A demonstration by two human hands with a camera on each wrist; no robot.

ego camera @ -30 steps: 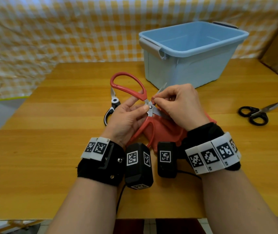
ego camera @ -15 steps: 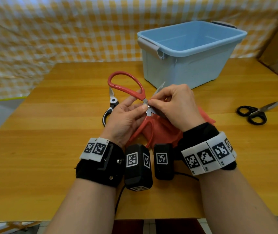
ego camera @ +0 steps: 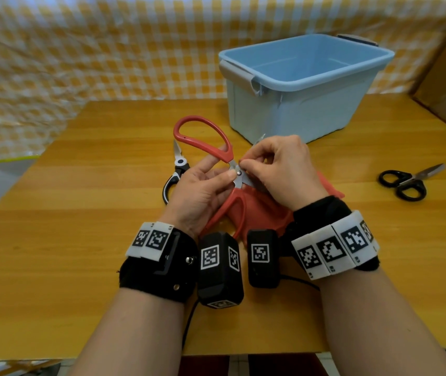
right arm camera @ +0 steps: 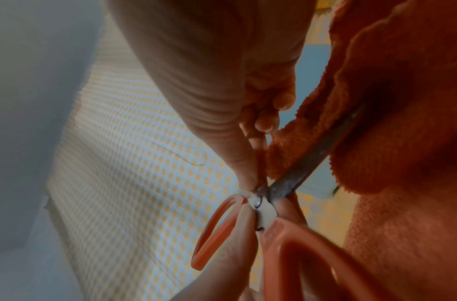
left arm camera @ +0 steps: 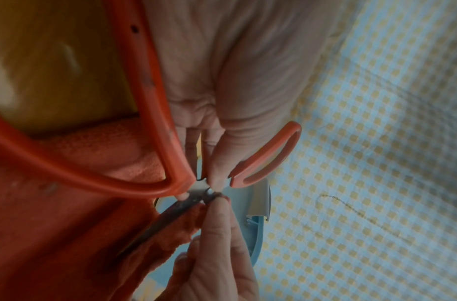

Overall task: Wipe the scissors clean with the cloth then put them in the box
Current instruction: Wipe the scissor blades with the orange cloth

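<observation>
1. We see the left hand (ego camera: 200, 191) gripping the red scissors (ego camera: 202, 137) at the pivot, above the table (ego camera: 53, 240).
2. The right hand (ego camera: 284, 172) pinches the red cloth (ego camera: 259, 210) round a blade; wiping under way.
3. The box (ego camera: 297, 85) looks empty; the other scissors remain unwiped, we judge.

Black wristbands (ego camera: 159, 270) carry white coded tags (ego camera: 333, 246).
</observation>
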